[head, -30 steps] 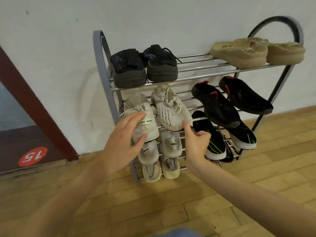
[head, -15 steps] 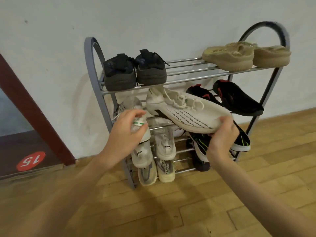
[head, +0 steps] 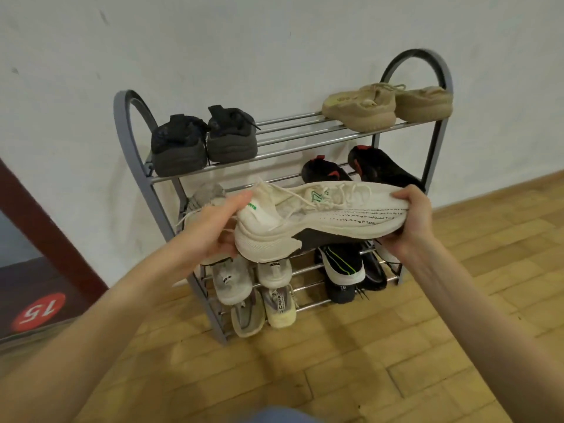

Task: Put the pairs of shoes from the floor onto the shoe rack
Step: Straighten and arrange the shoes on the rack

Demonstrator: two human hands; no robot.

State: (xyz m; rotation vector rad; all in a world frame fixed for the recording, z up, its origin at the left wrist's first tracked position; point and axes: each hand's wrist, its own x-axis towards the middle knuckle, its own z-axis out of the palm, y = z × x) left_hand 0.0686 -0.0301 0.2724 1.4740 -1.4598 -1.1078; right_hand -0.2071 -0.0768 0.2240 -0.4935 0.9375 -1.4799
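From my head view, I held the cream knit sneaker (head: pixel 317 218) sideways in front of the shoe rack (head: pixel 134 166), level with its second shelf, my right hand (head: pixel 409 221) curled round the toe and my left hand (head: pixel 213 230) at the heel, fingers (head: pixel 241 198) lying along the collar, though how firmly they closed there I could not tell. It looked light and soft in the upper, so I judged the stiffer sole and heel the surest places to grip.

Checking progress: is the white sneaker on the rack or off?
Off: the white sneaker is held sideways before the rack by both hands.
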